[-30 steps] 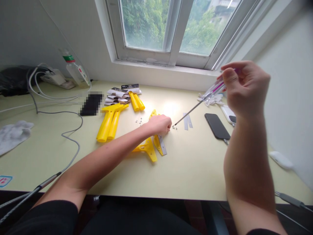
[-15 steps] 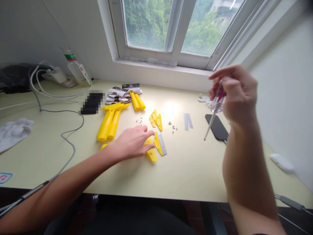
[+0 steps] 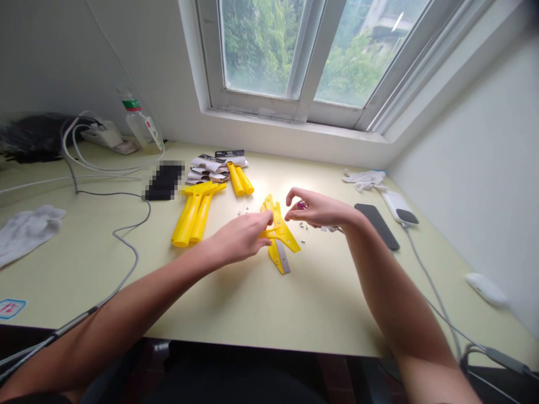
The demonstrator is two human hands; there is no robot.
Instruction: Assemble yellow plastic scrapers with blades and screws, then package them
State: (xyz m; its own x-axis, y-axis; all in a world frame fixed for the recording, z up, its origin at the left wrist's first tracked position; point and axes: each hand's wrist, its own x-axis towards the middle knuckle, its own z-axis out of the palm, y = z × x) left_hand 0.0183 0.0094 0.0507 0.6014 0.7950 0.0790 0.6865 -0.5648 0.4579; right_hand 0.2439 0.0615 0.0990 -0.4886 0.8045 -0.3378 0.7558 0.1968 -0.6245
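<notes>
My left hand [image 3: 246, 235] grips a yellow scraper piece [image 3: 287, 237], raised over the middle of the desk. Beneath it lies a yellow plate with a grey blade [image 3: 282, 257]. Just right of the held piece is my right hand [image 3: 314, 207], its fingers curled round a screwdriver [image 3: 301, 206] whose purple handle shows between them; most of the shaft is hidden. Small screws [image 3: 304, 225] lie below that hand, and nuts [image 3: 243, 212] lie beyond my left hand. More yellow plates [image 3: 268, 202] are partly covered by the held piece.
Yellow handles [image 3: 189, 219] lie left of centre, with two yellow tubes [image 3: 240, 178] and packets [image 3: 208, 168] behind. A phone [image 3: 377, 226] and white gloves [image 3: 365, 179] lie right. At left are a bottle [image 3: 143, 126], cables [image 3: 126, 229] and a white cloth [image 3: 31, 230].
My left hand has lifted the yellow piece and brought it right, over the bladed plate. My right hand has come down and left with the screwdriver, close to the piece.
</notes>
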